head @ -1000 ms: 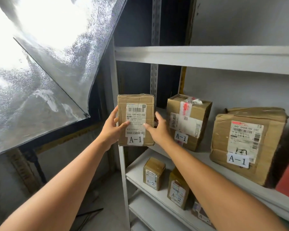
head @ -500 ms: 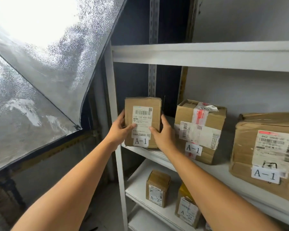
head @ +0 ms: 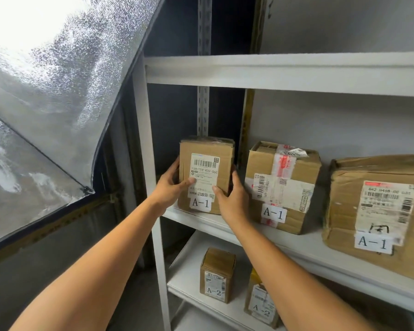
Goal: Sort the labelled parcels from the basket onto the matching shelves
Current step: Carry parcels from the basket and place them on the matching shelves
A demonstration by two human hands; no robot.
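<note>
Parcel marked A-1, upright at the left end of the middle shelf, clamped from both sides: left hand on its left edge with the thumb curled across the label, right hand round its lower right corner. Probably seated on the board already (bottom edge partly hidden by the hands, so hard to be sure). Best to press down lightly, feel for full contact, then slide straight back from the front lip. Keep the label facing out and square. Mind the white post just to the left and the taped box near on the right, also A-1, so the match looks good. Loosen the fingers only once steady; draw the right hand out through the gap without nudging that neighbour.
</note>
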